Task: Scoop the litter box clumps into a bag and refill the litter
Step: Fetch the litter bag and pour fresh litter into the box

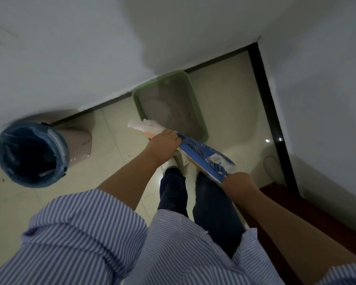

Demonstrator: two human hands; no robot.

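Litter box (195, 103) against the wall (70, 48); bin (29, 153) to its left.

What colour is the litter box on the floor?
Light green, seen in the head view: litter box.

The floor (230, 85) is showing glossy pale tile, catching light. The litter box (195, 103) is looking like smooth green plastic, its litter (169, 103) grainy and matt. The litter bag (203, 155) is gleaming like printed blue plastic film. A thin blue plastic liner (58, 140) is crinkling over the smooth pink bin (78, 145).

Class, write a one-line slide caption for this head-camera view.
Both hands, left hand and right hand, hold a blue litter bag tilted toward the green litter box.
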